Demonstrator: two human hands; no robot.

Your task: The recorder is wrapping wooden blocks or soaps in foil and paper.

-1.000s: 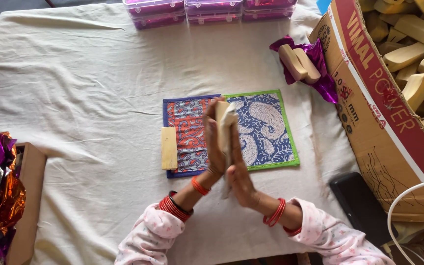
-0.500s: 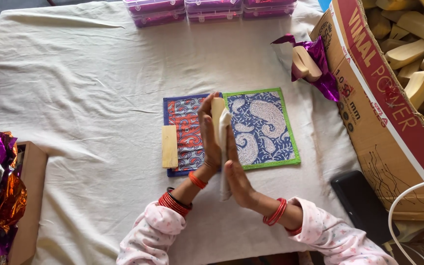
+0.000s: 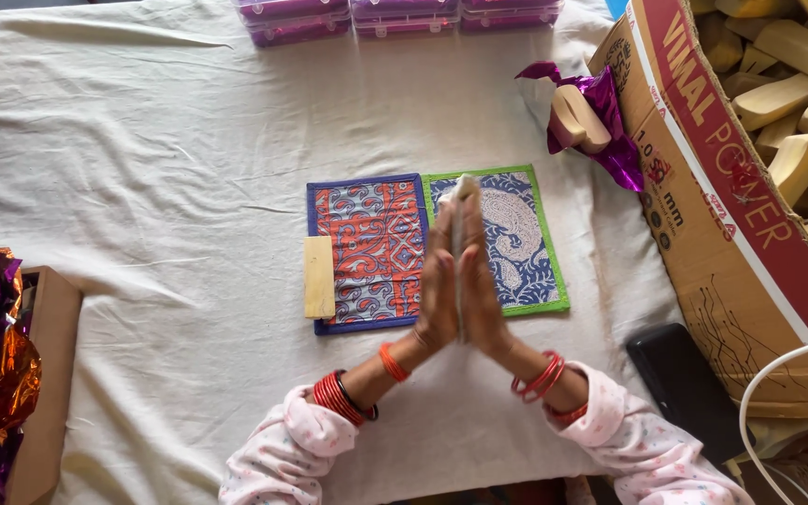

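A: Start nearest. What are the hands doing?

B: The left hand [image 3: 439, 285] and right hand [image 3: 481, 290] are pressed flat, palm to palm, fingers straight and pointing away. A pale, flat wooden piece [image 3: 463, 192] is sandwiched between them; only its far tip shows above the fingertips, so I can't say for sure what shape it is.

A: And beneath them?

B: Two patterned cloth squares lie side by side on the white-sheeted desk [image 3: 142, 187]: a red-and-blue one with a dark blue border [image 3: 367, 251] on the left, a blue paisley one with a green border [image 3: 526, 238] on the right. A small plain wooden block [image 3: 319, 277] rests on the left edge of the red square.

A: How far along does it look?

B: Early, I'd judge. The squares lie open and flat, nothing wrapped in them. On the far right, one wooden piece sits in purple foil [image 3: 600, 112], and the big cardboard box [image 3: 703, 187] beside it is full of bare wooden pieces [image 3: 797, 103]. Purple plastic cases [image 3: 395, 14] line the far edge.
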